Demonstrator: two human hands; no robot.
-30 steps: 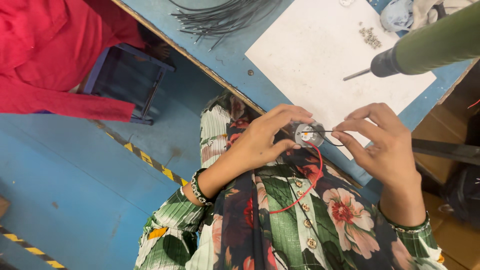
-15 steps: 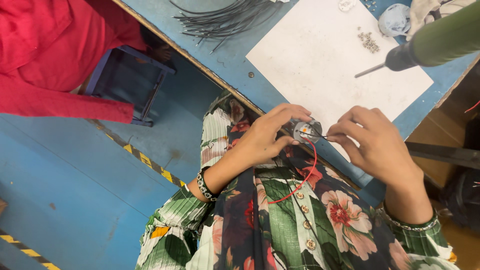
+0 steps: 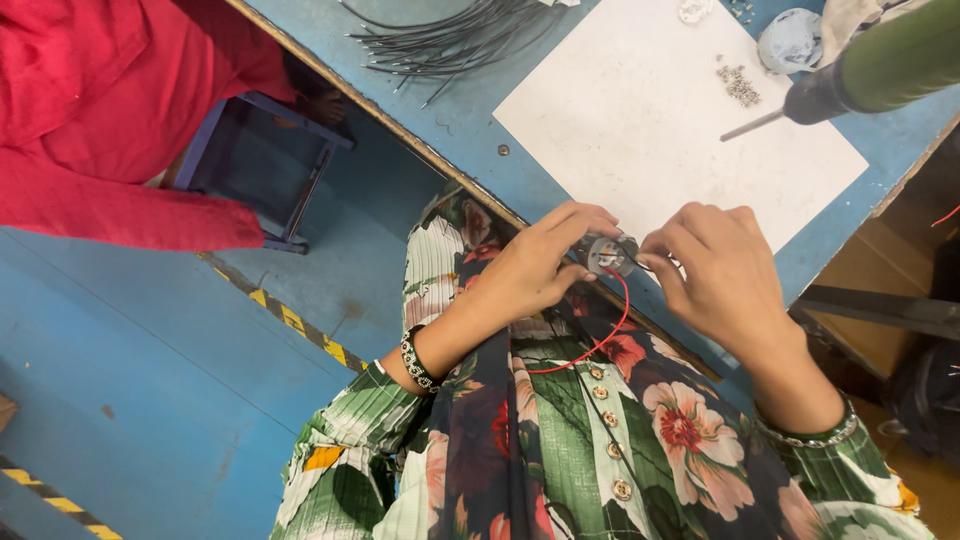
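My left hand (image 3: pixel 540 265) grips a small round metal motor (image 3: pixel 606 254) at the edge of the blue table (image 3: pixel 540 185). A thin red wire (image 3: pixel 598 335) loops down from the motor over my floral clothing. My right hand (image 3: pixel 715 270) pinches at the motor's right side with fingertips closed on it or on its wire; which one I cannot tell. Both hands hover just in front of a white sheet (image 3: pixel 680 130) lying on the table.
A green powered screwdriver (image 3: pixel 850 80) hangs over the sheet at upper right, tip pointing left. Small screws (image 3: pixel 740 85) lie on the sheet. A bundle of grey wires (image 3: pixel 450 40) lies at the back. A person in red (image 3: pixel 110 110) sits left by a stool (image 3: pixel 265 165).
Both hands and the motor shifted slightly right along the table edge. My right hand's fingers closed in tighter on the motor's side. The view moved a little.
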